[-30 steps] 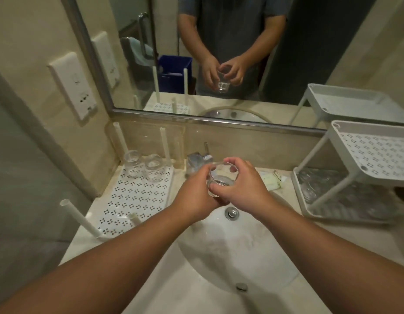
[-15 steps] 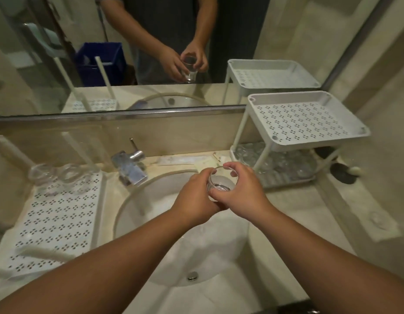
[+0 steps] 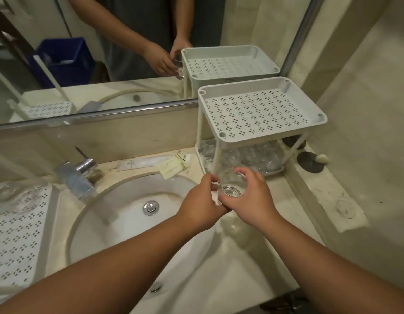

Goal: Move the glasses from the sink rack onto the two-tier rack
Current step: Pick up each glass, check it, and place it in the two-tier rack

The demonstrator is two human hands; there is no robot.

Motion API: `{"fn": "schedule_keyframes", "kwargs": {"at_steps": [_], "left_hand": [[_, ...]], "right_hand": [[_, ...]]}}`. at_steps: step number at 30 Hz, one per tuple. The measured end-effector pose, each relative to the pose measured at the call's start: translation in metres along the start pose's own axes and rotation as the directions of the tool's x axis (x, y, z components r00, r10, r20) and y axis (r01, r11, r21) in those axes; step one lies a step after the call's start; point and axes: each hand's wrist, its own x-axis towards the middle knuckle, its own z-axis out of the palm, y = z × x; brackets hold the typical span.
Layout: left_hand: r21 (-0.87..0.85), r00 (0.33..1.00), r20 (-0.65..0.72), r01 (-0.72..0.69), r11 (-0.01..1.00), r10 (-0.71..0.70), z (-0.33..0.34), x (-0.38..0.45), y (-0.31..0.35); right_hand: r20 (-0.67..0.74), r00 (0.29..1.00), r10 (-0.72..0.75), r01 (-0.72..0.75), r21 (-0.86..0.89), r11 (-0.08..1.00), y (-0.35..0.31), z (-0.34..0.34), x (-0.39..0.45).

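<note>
Glass (image 3: 231, 184) in both hands' grip, just before two-tier rack (image 3: 262, 114).

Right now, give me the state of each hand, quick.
Left hand: fingers pinch the side of the clear glass.
Right hand: fingers curled round the same glass, holding it.

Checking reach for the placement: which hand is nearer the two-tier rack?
Right. The right hand grips the glass just in front of the two-tier rack; the left hand is beside it, toward the sink.
</note>
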Motion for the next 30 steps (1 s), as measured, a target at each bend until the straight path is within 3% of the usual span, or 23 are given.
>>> {"fn": "schedule_keyframes", "kwargs": {"at_steps": [15,30], "left_hand": [[0.029,0.984,0.133,0.114,0.993,-0.117,0.058,0.036,0.029],[-0.157,0.95,0.05,0.311,0.937,-0.307,0.052,0.052,0.019]], "right_hand": [[-0.02,0.999,-0.036,0.036,-0.026,0.999,0.064,-0.026,0.04],[0.029,0.988,-0.15,0.151,-0.025,0.988,0.069,0.022,0.086]]}}
